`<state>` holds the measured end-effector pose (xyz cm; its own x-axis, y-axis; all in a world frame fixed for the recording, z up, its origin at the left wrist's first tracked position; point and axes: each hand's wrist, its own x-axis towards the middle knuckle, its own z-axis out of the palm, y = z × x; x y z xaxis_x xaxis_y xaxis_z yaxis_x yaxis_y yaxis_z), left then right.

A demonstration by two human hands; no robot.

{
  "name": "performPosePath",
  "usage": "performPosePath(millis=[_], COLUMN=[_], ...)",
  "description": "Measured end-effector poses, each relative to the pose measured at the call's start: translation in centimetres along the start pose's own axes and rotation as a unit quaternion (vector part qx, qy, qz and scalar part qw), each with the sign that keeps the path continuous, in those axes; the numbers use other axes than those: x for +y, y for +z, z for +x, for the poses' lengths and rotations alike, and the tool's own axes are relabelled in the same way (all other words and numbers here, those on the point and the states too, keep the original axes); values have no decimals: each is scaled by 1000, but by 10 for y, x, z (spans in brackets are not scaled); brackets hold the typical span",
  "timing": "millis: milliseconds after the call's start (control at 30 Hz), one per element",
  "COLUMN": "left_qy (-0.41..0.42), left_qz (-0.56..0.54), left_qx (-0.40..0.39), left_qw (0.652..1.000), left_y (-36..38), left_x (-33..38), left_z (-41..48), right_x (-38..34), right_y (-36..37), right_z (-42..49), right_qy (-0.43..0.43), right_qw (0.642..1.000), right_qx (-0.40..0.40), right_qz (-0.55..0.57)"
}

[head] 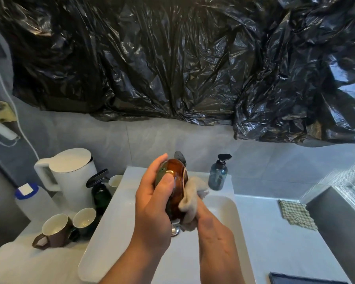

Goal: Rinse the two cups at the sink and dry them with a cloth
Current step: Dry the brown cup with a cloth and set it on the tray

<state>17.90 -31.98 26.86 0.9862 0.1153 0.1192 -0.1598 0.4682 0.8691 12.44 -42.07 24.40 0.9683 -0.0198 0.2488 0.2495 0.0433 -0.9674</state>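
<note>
Our left hand [152, 201], nearest the lens, wraps fingers and thumb round the body of a brown glazed cup [177, 181], tipped on its side above the white sink [115, 212]. Our right hand [209, 224] bunches a beige cloth [191, 193] against the cup's rim. We judge the wet glaze slick and the cup brittle, so a full grip round its body suits it; the cloth looks soft and limp. At left, 1 brown mug [53, 232] and 1 green cup [84, 220] stand on the counter.

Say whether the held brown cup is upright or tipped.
Tipped: the brown cup in the left hand has its rim facing right into the cloth.
</note>
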Motion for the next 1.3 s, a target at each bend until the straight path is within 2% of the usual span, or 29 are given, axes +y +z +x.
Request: performPosePath(millis=[67,200,333,433,500,567,633,700,733,800,867,933,1000,1067,1133,1233,1300], left_qy=[-29,-75,-61,-100,-135,-140,-92,25,96,234,312,328,298,213,106,-8,-34], left_qz=[-37,-69,-77,-102,-110,-94,-46,65,128,247,323,330,282,222,130,-34,-76], left_qx=[-11,-45,-5,26,17,-15,-40,-58,-77,-121,-147,-147,-118,-74,-47,-29,-34], left_qw=[999,994,995,989,985,986,994,996,984,933,881,873,904,949,985,999,996], left_y=[0,4,7,7,7,8,13,19,21,18,14,14,17,21,22,22,24], left_x=[-2,-3,1,-2,-7,-12,-16,-18,-18,-23,-26,-23,-21,-16,-13,-8,-2], left_z=[-2,-5,2,3,0,-6,-12,-22,-26,-28,-24,-22,-24,-27,-29,-28,-25], right_x=[-1,1,1,-1,-4,-5,-3,-3,-9,-23,-31,-27,-23,-20,-16,-11,-10], right_y=[-3,-15,-18,-17,-16,-13,-9,-4,-3,-8,-17,-22,-20,-17,-13,-9,-10], right_z=[2,21,21,6,6,11,16,18,19,23,28,31,27,17,8,4,7], right_qy=[-55,-87,-47,-28,-6,-48,-59,-7,26,103,159,157,148,126,57,-64,-142], right_qw=[997,983,982,992,996,987,982,981,975,943,921,932,956,982,998,989,969], right_qx=[8,-31,-41,7,58,127,174,170,139,58,13,-4,11,13,-26,-51,-50], right_qz=[-54,-158,-178,-120,-73,-80,-49,90,174,312,356,327,251,139,22,-121,-197])
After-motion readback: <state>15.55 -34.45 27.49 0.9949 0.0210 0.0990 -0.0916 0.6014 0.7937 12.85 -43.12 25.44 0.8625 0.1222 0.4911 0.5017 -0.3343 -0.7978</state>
